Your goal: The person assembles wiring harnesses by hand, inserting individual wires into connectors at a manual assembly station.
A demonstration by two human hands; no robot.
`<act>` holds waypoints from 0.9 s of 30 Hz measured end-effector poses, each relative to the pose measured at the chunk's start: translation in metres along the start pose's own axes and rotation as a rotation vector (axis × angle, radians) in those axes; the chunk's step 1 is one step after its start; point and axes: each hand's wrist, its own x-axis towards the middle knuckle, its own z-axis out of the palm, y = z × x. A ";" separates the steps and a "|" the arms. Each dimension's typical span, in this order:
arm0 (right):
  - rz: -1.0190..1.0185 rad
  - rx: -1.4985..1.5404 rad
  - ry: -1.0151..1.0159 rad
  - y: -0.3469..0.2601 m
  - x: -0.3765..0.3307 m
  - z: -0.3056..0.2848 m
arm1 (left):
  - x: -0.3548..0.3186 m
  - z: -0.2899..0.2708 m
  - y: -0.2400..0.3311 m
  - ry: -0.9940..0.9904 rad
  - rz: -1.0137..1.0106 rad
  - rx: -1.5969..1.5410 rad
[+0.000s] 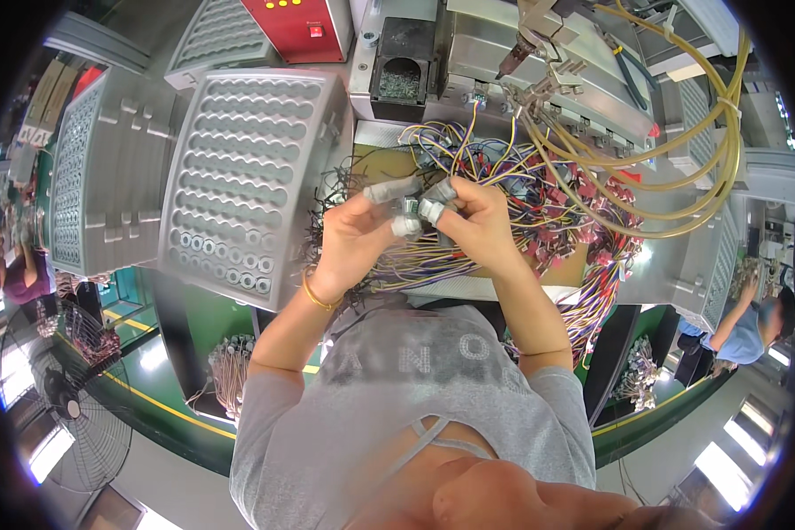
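My left hand and my right hand come together over a heap of wires, with pale coverings on thumbs and index fingertips. Between the left thumb and index finger sits a small green-and-dark part, perhaps a little circuit board. The right thumb and index finger close together right beside it; what they pinch is hidden. Under and around both hands spreads the tangle of thin wires, yellow, purple, dark and red, with many small reddish connectors on the right.
On the left stands a grey tray with rows of round pockets, the nearest rows holding ring-shaped pieces. Behind are a red box, a black bin and a metal fixture. Yellowish hoses loop at right; pliers lie behind.
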 end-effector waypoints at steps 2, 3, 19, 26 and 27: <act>0.009 -0.024 0.002 -0.002 0.000 0.000 | 0.000 0.001 -0.001 -0.007 0.021 -0.022; -0.045 -0.106 0.013 -0.002 -0.001 -0.001 | 0.000 0.003 -0.002 0.011 0.105 0.077; 0.051 0.014 0.034 -0.011 -0.006 -0.009 | 0.025 0.020 -0.001 0.033 -0.101 -0.156; 0.035 0.157 0.664 0.017 -0.005 -0.062 | 0.053 0.041 -0.045 -0.307 -0.179 0.106; -0.099 0.124 0.777 0.043 -0.001 -0.085 | 0.058 0.036 -0.061 -0.287 -0.112 0.276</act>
